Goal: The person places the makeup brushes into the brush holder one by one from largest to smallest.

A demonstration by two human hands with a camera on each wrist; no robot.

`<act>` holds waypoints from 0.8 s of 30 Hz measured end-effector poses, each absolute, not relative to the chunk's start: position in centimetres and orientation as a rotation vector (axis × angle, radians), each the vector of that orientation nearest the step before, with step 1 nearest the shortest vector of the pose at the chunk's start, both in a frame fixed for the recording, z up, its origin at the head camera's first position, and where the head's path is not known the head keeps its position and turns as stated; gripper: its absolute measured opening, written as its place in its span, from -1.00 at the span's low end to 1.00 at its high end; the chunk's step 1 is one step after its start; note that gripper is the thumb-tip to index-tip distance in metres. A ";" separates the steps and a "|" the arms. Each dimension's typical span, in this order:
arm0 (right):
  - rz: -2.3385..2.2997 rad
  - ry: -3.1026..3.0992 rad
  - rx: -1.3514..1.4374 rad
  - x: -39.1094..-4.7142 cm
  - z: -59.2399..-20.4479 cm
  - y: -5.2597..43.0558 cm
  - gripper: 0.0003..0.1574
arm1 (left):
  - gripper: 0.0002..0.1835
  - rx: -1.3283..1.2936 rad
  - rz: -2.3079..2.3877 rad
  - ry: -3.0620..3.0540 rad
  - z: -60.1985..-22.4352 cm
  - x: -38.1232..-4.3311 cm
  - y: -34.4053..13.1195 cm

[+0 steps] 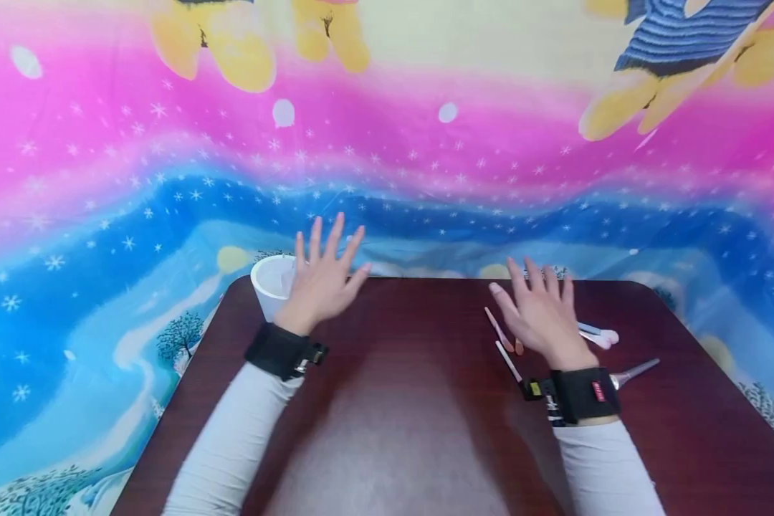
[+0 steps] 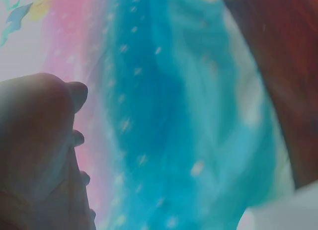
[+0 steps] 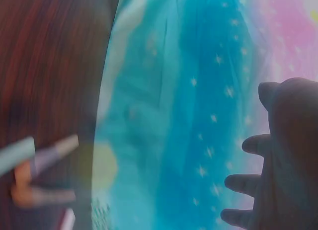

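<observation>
Both hands are raised over the table with fingers spread and nothing in them. My left hand (image 1: 325, 281) is nearest a white round container (image 1: 266, 290), which it partly hides in the head view. Its fingers are straight, and the container's edge (image 2: 285, 217) shows in the left wrist view. My right hand (image 1: 545, 315) hovers above several makeup brushes, such as a slim brush (image 1: 499, 331), a white-handled brush (image 1: 508, 360) and a grey-handled brush (image 1: 638, 371). Blurred brushes (image 3: 47, 196) appear at the lower left of the right wrist view. Clear-looking items inside the container are hard to make out.
A dark reddish-brown table (image 1: 400, 401) with rounded far corners lies under the hands. Behind and beside it hangs a patterned cloth (image 1: 387, 143) in pink and blue. Pink-tipped brushes (image 1: 609, 337) lie right of the right hand.
</observation>
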State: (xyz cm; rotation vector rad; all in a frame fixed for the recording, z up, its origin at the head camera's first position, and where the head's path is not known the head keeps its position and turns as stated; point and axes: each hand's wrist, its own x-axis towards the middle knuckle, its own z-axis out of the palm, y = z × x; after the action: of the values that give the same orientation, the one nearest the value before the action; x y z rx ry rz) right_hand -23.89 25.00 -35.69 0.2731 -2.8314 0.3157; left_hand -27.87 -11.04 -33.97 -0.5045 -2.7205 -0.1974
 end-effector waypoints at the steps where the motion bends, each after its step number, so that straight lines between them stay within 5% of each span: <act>1: 0.304 -2.836 0.270 -23.7 -35.3 25.8 -0.16 | -0.33 -0.512 -0.213 -2.714 -33.3 -27.7 -12.0; 8: 0.254 -2.857 0.231 -22.5 -34.3 32.4 -0.17 | -0.32 -0.485 -0.476 -2.700 -31.2 -27.7 -19.2; 15: 0.285 -3.052 0.166 -21.8 -37.5 40.4 -0.10 | -0.29 -0.333 -0.764 -2.759 -33.2 -28.3 -24.4; 24: 0.434 -3.134 0.330 -20.0 -42.0 47.3 -0.40 | -0.18 -0.112 -1.328 -2.832 -36.9 -29.3 -27.8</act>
State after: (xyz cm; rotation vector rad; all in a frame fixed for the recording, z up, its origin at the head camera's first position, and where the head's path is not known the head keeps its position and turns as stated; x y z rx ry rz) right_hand -20.03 47.27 -42.02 0.3296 -3.1345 0.4340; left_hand -29.25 -27.75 -36.94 -0.1122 -2.8321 -1.3284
